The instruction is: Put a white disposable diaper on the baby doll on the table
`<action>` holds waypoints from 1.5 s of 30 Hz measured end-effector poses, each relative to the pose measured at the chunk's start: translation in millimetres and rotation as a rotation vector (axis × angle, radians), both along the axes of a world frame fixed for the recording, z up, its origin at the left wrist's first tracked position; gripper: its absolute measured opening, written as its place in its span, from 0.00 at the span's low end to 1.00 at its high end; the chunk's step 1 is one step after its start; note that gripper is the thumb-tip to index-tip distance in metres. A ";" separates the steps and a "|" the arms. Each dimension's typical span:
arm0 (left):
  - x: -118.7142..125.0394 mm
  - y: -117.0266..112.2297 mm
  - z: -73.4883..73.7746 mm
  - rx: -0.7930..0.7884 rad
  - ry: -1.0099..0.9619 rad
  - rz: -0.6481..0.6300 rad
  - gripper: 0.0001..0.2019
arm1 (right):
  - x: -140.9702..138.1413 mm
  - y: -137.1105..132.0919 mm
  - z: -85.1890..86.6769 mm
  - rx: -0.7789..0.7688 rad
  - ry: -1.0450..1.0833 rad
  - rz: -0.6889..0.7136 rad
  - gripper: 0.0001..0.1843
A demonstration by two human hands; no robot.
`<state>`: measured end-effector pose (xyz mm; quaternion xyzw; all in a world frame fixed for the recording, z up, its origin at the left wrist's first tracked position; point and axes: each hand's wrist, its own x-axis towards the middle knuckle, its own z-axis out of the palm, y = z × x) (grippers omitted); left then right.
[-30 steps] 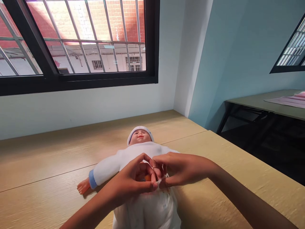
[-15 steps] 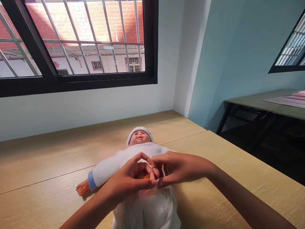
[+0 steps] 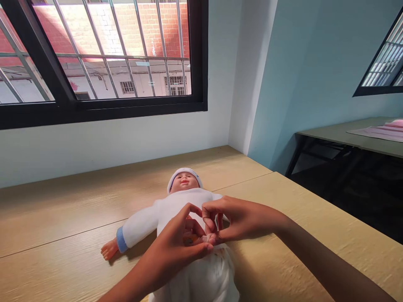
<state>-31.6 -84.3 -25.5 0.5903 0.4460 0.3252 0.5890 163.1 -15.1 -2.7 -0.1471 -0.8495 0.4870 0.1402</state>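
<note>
A baby doll (image 3: pixel 185 180) lies on its back on the wooden table, in a white long-sleeved top (image 3: pixel 141 224) with a blue cuff and a white cap. Over its waist, my left hand (image 3: pixel 179 245) pinches with thumb and fingers. Close against it, my right hand (image 3: pixel 231 220) is closed too, its fingertips meeting those of the left. A small whitish piece (image 3: pixel 206 238) shows between the fingertips; its kind cannot be made out. Something orange is partly visible behind my left fingers. Below the hands is the doll's bulky white lower garment (image 3: pixel 201 279).
The wooden table (image 3: pixel 69 209) runs back to the wall under a barred, black-framed window (image 3: pixel 141 105). Its right edge slants toward me. Farther right stands another table (image 3: pixel 327 128) with a pink cloth (image 3: pixel 380 131) on it.
My left hand has shifted slightly right and down, its thumb sliding toward the right fingertips. My right hand has moved very little, and the whitish piece shows more clearly. The doll lies as before.
</note>
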 end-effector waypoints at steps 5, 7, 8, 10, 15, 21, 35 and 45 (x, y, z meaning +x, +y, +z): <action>-1.6 1.4 0.1 0.032 -0.021 -0.027 0.18 | 4.8 4.9 -2.3 0.044 -0.089 0.009 0.10; -1.9 1.8 2.1 0.042 -0.030 -0.046 0.16 | 6.7 6.9 -2.7 0.059 -0.139 0.018 0.10; -1.8 2.1 3.0 0.043 -0.039 -0.055 0.15 | 7.4 7.5 -2.7 0.063 -0.156 0.019 0.10; -1.2 2.6 4.4 0.033 -0.060 -0.060 0.15 | 8.0 7.9 -2.1 0.061 -0.165 0.015 0.09; -0.3 4.4 2.5 0.008 -0.090 -0.047 0.17 | 7.5 6.3 0.6 0.010 -0.125 -0.003 0.08; -2.2 6.1 0.6 -0.014 -0.129 -0.060 0.19 | 7.8 5.2 2.2 0.014 -0.128 0.010 0.10; -1.9 7.1 -1.4 -0.011 -0.148 -0.062 0.18 | 3.1 -4.3 9.9 0.069 -0.079 -0.027 0.06; -2.5 7.5 -2.4 -0.022 -0.169 -0.065 0.18 | 7.4 -3.7 8.9 0.073 -0.115 -0.052 0.07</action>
